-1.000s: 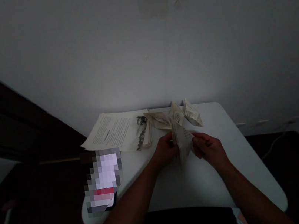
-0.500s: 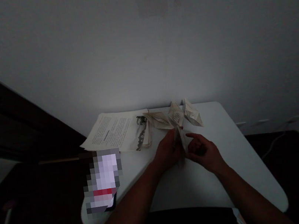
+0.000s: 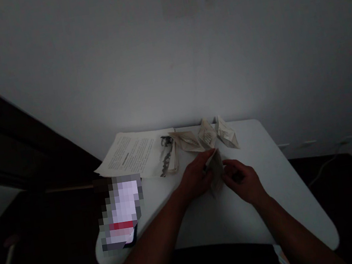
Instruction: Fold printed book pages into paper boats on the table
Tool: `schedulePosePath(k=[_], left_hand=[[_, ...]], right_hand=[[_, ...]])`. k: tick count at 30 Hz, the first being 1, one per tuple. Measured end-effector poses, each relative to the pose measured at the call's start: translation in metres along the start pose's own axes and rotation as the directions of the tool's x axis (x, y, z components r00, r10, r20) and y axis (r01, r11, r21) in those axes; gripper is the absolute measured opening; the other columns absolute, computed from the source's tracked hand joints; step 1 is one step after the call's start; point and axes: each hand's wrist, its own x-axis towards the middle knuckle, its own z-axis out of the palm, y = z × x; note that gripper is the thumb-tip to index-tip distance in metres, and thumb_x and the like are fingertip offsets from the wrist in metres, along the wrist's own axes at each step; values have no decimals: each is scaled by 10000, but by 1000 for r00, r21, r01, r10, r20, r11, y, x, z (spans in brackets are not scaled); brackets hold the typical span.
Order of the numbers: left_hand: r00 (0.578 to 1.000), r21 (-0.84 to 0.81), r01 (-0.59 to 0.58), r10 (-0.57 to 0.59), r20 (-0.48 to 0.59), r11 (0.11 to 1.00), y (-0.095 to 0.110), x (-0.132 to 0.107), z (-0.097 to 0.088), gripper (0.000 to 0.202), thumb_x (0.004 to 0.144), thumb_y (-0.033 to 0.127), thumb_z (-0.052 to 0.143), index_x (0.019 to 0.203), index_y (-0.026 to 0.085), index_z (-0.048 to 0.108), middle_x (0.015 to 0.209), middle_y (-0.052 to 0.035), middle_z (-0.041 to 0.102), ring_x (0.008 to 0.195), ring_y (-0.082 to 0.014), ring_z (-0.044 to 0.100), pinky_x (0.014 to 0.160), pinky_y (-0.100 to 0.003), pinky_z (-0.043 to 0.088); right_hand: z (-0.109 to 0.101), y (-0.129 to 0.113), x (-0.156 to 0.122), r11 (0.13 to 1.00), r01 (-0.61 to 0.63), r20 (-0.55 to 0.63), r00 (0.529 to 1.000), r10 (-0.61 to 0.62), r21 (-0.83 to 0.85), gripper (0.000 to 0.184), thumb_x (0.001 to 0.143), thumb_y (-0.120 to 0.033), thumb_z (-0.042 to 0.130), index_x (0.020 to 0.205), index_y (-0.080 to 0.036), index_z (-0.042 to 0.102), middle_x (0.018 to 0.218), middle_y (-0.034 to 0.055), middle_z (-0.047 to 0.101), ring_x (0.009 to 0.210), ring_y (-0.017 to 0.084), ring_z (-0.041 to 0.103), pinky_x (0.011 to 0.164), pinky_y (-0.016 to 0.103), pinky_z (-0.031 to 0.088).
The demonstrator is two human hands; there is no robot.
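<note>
Between my hands, over the middle of the white table, a folded piece of printed paper (image 3: 216, 171) stands on edge. My left hand (image 3: 197, 175) grips it from the left, fingers closed along its upper edge. From the right, my right hand (image 3: 241, 178) pinches its side with thumb and fingertips. Just beyond them lie three folded paper boats: a left one (image 3: 188, 141) lying at a slant, a middle one (image 3: 207, 134), and a right one (image 3: 227, 133). The dim light hides the finer folds.
An open book (image 3: 136, 155) with printed pages lies at the table's back left. A phone (image 3: 122, 213) with a lit, blurred screen rests at the left edge. The white table (image 3: 292, 203) backs onto a grey wall (image 3: 120, 69). A cable (image 3: 323, 167) hangs at the right.
The folded paper has turned so that more of its flat face shows. My right hand's fingers have closed in on its right side; my left hand keeps hold.
</note>
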Motion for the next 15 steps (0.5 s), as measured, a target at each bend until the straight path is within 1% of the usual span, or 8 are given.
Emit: schedulePosePath(k=[7, 12, 15], left_hand=[[1000, 2, -9, 9, 28, 1000, -3, 1, -3, 628, 692, 46, 418, 1296, 215, 388, 1287, -69, 487, 1176, -196, 456, 1004, -375, 359], [1000, -1, 0, 0, 27, 1000, -1, 2, -6, 573, 719, 51, 397, 1273, 201, 416, 1260, -69, 505, 1154, -190, 472, 993, -362, 371], [1000, -4, 3, -2, 30, 1000, -1, 2, -6, 551, 728, 52, 386, 1257, 201, 429, 1248, -67, 517, 1143, -193, 481, 984, -372, 377]], right_hand=[[-1, 0, 1, 999, -1, -51, 999, -1, -45, 237, 755, -230, 570, 989, -192, 575, 631, -23, 590, 508, 103, 529, 504, 215, 455], [-2, -2, 2, 996, 8, -75, 997, -15, -92, 209, 745, -214, 567, 951, -187, 594, 610, -26, 585, 505, 100, 530, 501, 207, 455], [-2, -1, 2, 995, 10, -82, 996, -18, -96, 208, 746, -209, 564, 950, -188, 599, 626, -24, 597, 503, 98, 535, 498, 203, 454]])
